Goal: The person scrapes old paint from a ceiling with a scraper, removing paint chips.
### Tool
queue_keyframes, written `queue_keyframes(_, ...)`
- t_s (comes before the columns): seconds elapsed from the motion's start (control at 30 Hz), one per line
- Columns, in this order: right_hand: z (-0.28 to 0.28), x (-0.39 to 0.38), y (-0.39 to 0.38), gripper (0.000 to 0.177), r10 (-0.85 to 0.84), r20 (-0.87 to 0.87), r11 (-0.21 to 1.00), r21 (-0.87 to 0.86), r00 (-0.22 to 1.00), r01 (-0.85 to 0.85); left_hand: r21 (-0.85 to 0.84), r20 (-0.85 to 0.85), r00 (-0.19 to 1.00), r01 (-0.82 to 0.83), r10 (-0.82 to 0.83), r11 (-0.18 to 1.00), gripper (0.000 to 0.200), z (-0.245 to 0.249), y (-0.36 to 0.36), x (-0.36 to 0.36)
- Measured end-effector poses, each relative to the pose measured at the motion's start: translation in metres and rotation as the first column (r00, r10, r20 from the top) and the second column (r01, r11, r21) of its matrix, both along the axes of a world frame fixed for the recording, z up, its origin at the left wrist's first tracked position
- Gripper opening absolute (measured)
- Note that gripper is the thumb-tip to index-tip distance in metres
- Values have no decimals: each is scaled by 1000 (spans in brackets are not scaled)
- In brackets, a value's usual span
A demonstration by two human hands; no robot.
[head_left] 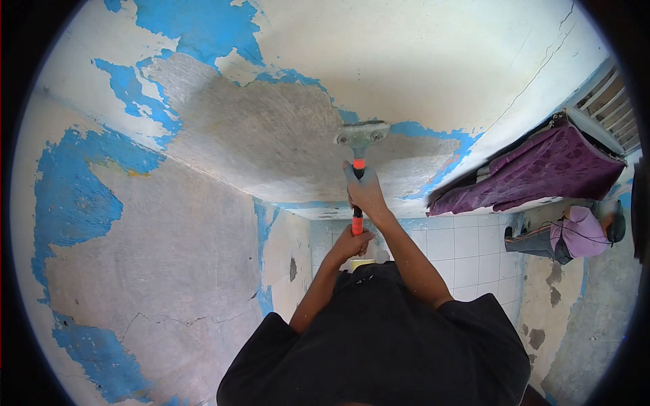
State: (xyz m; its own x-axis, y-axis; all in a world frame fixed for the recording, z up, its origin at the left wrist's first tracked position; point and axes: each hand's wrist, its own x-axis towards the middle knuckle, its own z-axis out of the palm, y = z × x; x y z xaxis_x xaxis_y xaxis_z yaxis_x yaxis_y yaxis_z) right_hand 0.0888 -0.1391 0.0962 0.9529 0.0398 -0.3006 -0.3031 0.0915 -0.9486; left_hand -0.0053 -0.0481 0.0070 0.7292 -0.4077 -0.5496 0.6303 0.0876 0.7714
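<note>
A long-handled scraper with orange and black grips is held upright in front of my body. My right hand is wrapped round its upper handle, just below the wide metal head. Lower down, my left hand grips the orange end of the handle. The blade edge lies against the wall, where bare grey plaster meets blue paint and a cream top layer.
A purple patterned cloth hangs at the right beside a slatted window opening. Beyond it a person in a pink top stands near the far wall. White tiles cover the floor. Part of a yellow container shows below my hands.
</note>
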Motion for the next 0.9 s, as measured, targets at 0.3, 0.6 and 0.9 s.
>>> queue_keyframes(0.3, 0, -2, -3, 48, 57, 1, 997, -51, 998, -57, 76, 55, 998, 4, -8, 997, 30, 1, -4, -4)
queue_keyframes(0.6, -36, -10, -3, 45, 13, -30, 990, -139, 999, -17, -19, -61, 998, 10, -11, 1000, 30, -27, -9, -16)
queue_keyframes(0.9, 8, 1, -5, 46, -5, 28, 998, -58, 1000, 6, -33, 20, 1000, 9, -8, 999, 31, 0, -8, 1)
